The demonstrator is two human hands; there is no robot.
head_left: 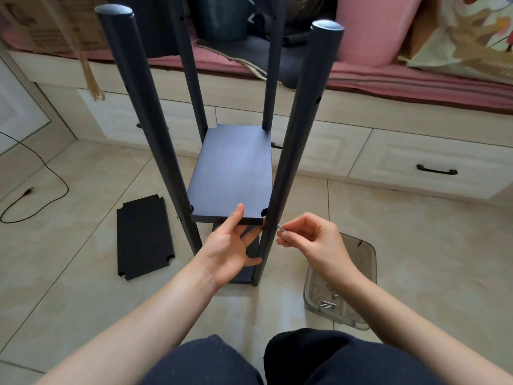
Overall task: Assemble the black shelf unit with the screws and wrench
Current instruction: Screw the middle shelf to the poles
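Observation:
The black shelf unit stands on the tiled floor with several upright black poles, the nearest at the right (294,151). A black shelf board (233,173) sits level between them. My left hand (230,245) grips that board's near edge, thumb on top and fingers underneath. My right hand (308,237) pinches a small silver screw (280,227) beside the near right pole, its tip almost touching the pole at board height. No wrench is in view.
A loose black shelf board (143,236) lies flat on the floor to the left. A clear plastic tray (358,259) holding several silver screws sits at the right by my knee. A black cable (36,184) runs at far left. Cream drawers and a cushioned bench stand behind.

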